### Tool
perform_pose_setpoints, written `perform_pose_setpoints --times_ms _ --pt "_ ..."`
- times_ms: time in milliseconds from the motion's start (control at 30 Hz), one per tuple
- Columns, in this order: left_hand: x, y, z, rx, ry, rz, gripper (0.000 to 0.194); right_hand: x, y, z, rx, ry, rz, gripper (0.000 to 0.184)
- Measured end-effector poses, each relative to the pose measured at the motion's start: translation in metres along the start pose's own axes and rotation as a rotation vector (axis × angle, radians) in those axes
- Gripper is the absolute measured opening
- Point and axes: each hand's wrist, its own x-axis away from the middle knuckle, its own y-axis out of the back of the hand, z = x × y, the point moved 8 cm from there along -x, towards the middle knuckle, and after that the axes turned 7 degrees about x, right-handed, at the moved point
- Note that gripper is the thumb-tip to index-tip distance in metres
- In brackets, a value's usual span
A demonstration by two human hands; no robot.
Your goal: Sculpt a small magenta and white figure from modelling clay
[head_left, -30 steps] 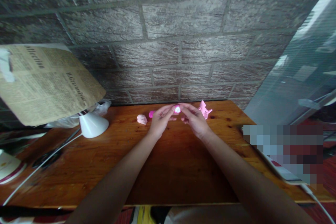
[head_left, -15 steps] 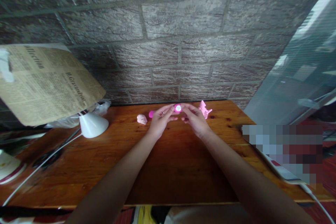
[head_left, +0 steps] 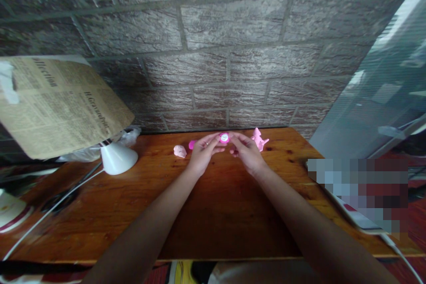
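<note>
Between the fingertips of both hands is a small round pink piece with a white face [head_left: 224, 137], raised over the back of the wooden table. My left hand [head_left: 204, 151] pinches its left edge, and my right hand [head_left: 246, 150] grips it from the right. A bright pink piece [head_left: 192, 144] shows just left of my left hand, partly hidden by it. Farther left lies a pale pink lump [head_left: 180, 151]. Behind my right hand stands a light pink pointed figure [head_left: 258, 137], partly covered by the fingers.
A lamp with a newsprint shade [head_left: 63, 106] and white base [head_left: 119, 159] stands on the wooden table [head_left: 229, 213] at left, its cable running forward. A white cup [head_left: 11, 213] is at the far left. A brick wall [head_left: 206, 62] rises behind; a pixelated area covers the right.
The round pink piece has tilted slightly, so more of its white face shows, and it sits a touch lower and left. Both hands keep nearly the same place.
</note>
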Motion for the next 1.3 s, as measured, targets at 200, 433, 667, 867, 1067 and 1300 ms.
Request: perform_pose_setpoints --times_ms 200,433,667,867,1067,1300 --pt "-0.001 0.002 0.000 0.052 0.018 -0.048 0.042 0.002 -0.003 0.004 0.015 0.013 0.031 0.035" --pt "-0.003 0.006 0.001 0.064 0.016 -0.052 0.040 0.004 -0.009 0.009 0.072 0.094 0.089 0.041" --pt "-0.003 0.005 0.001 0.054 0.006 -0.040 0.039 0.004 -0.009 0.012 0.069 0.116 0.083 0.034" --pt "-0.002 0.004 0.000 0.007 -0.024 -0.018 0.039 0.003 -0.007 0.011 0.082 0.102 0.085 0.032" --pt "-0.001 0.002 -0.002 -0.067 -0.072 -0.002 0.039 0.003 -0.004 0.010 0.104 0.103 0.059 0.029" --pt "0.000 0.001 -0.002 -0.069 -0.066 -0.005 0.042 0.000 -0.001 0.006 0.149 0.097 0.022 0.031"
